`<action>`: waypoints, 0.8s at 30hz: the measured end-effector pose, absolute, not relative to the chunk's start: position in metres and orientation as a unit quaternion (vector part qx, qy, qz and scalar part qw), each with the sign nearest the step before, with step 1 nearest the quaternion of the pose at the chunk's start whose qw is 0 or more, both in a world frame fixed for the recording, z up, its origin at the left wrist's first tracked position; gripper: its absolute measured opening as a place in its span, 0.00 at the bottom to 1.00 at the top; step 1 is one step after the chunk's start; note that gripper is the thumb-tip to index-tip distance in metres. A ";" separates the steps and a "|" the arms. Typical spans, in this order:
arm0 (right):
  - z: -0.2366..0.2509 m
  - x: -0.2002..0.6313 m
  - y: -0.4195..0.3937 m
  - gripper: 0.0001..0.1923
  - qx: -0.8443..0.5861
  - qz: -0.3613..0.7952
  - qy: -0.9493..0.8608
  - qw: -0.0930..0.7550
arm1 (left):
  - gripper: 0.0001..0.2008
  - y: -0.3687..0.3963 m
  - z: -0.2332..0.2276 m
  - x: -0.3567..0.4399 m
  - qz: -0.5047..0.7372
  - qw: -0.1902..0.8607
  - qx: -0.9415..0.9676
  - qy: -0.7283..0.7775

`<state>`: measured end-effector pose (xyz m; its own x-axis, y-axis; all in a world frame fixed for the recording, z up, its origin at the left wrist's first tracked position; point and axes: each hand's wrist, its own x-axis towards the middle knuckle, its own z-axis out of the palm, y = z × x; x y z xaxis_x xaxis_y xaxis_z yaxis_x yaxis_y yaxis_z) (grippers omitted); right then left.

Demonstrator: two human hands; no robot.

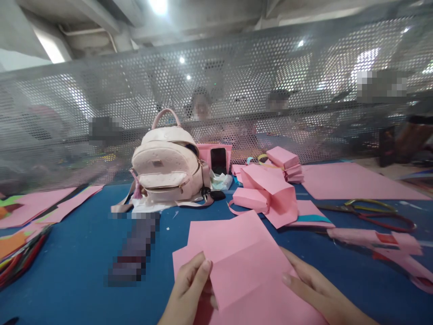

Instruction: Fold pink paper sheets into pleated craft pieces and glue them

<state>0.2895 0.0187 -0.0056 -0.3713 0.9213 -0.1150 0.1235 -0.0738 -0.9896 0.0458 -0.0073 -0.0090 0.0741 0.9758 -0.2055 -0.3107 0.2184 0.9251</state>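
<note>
Creased pink paper (243, 266) is held up in front of me, above the blue table. My left hand (191, 286) pinches its left edge between thumb and fingers. On the right edge, my right hand (311, 282) grips with the thumb in front and the fingers behind. Other pink layers show behind the front sheet; I cannot tell whether they are joined to it. Just beyond the paper lie folded pink paper pieces (270, 189), some boxy. A pink glue gun (382, 241) rests to the right of my right hand.
Scissors (372, 210) lie at the right, before a large pink sheet (358, 180). A cream backpack (165, 164) stands at the back, with a phone (218, 160) upright beside it. Coloured sheets (37, 205) are at the left. A perforated metal screen (237, 81) closes off the far side.
</note>
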 end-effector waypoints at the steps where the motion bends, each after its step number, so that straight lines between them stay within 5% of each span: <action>1: -0.006 0.290 0.019 0.35 -0.446 0.577 -0.590 0.346 | 0.24 -0.007 -0.009 0.046 0.510 0.638 0.359 0.452; 24: -0.015 0.293 0.018 0.36 -0.478 0.519 -0.618 0.348 | 0.25 -0.014 -0.005 0.049 0.520 0.617 0.294 0.512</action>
<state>0.2932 0.0178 -0.0146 -0.3012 0.9513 -0.0662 0.2303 0.0052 -0.9731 0.0485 -0.0142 -0.0052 -0.0658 0.9433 -0.3254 -0.3404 0.2853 0.8959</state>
